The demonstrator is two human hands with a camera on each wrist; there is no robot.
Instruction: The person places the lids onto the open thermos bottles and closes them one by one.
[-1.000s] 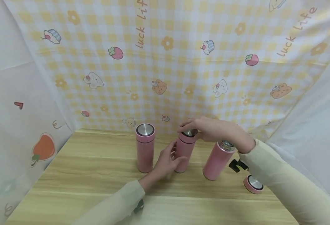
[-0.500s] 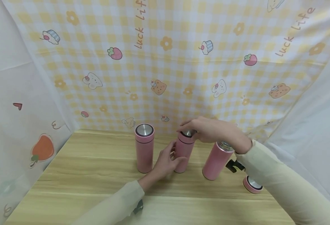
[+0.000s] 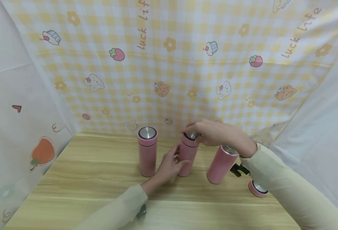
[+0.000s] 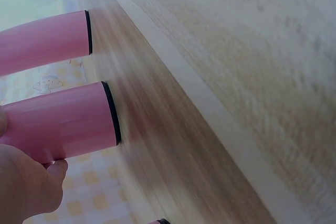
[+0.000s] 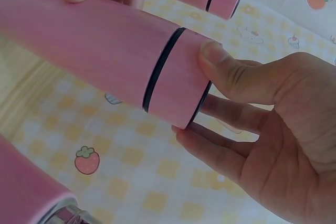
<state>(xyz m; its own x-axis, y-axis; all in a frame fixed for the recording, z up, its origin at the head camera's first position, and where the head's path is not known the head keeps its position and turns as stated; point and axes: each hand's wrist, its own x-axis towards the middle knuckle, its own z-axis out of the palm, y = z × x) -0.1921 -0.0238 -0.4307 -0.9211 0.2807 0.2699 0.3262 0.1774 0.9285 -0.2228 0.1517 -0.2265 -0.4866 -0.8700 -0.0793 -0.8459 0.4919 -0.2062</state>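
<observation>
the right hand [image 3: 215, 132] arches over the top of the middle bottle [image 3: 188, 154], wrist bent, thumb on one side of its pink cap [image 5: 181, 77] and fingertips opposite, pinching the rim. the left hand [image 3: 169, 166] comes in lower from the left, fingers and thumb curled around the bottle's body. both forearms slant inward in cream sleeves [image 3: 292, 185]. the held bottle stands on the wooden table [image 3: 79, 179], between a capped bottle [image 3: 147, 159] on the left and an uncapped bottle [image 3: 220, 166] on the right. under the right forearm, a loose cap [image 3: 257, 188] lies metal side up, partly covered by the sleeve. behind hangs a checked cloth [image 3: 128, 76].
</observation>
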